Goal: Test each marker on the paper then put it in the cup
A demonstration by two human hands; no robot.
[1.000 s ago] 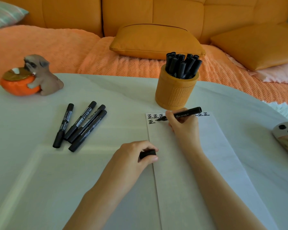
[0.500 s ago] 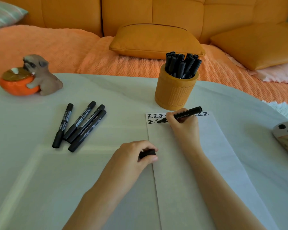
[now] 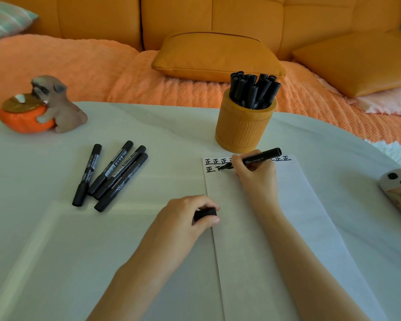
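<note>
Since a second ago the tip has worked rightward a little along the second row, and a half-made character now stands beside the first one there; the arms have hardly shifted otherwise.

The right hand (image 3: 256, 169) is curled snugly round the uncapped black marker (image 3: 252, 159), fingers pinching the barrel near its front end. The marker lies low and slanted, its long axis running from the tip at the lower left, touching the paper (image 3: 276, 228), up to its tail at the upper right, which points roughly toward the base of the orange cup (image 3: 243, 126). The left hand (image 3: 185, 218) rests at the paper's left edge, fingers wrapped about the black cap (image 3: 205, 214).

I'd judge the marker light, stiff and smooth, easy to steer when held close to the tip for writing. For dropping into the cup, a hold near mid-barrel would suit better. The cup is already crowded with markers. Four capped markers (image 3: 111, 174) lie well to the left on the table (image 3: 171, 126), waiting.
</note>
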